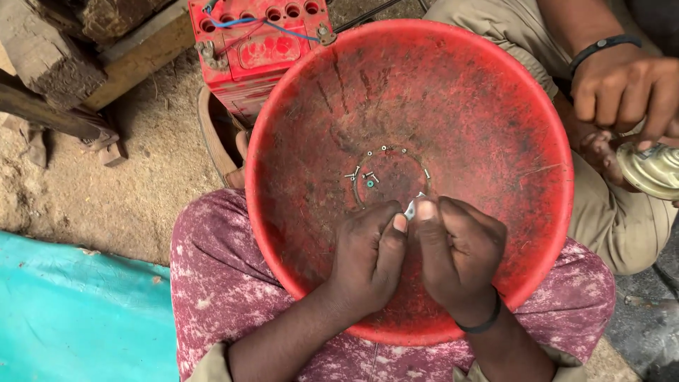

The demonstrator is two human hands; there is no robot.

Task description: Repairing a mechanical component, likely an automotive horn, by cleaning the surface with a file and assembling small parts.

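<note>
A large red plastic basin (488, 113) rests on my lap, scuffed and dirty inside. At its bottom lie several tiny screws and a small green ring (369, 177). Both hands are over the near part of the basin, fingertips pressed together. My left hand (366, 255) and my right hand (456, 251) pinch one small silvery-white part (411, 206) between thumbs and forefingers. A dark band circles my right wrist.
A red battery box (258, 49) with blue wires stands behind the basin. Rough timber (64, 56) lies at the top left, a teal sheet (71, 318) at the lower left. Another person's hands (622, 92) at the right hold a pale metal part (654, 170).
</note>
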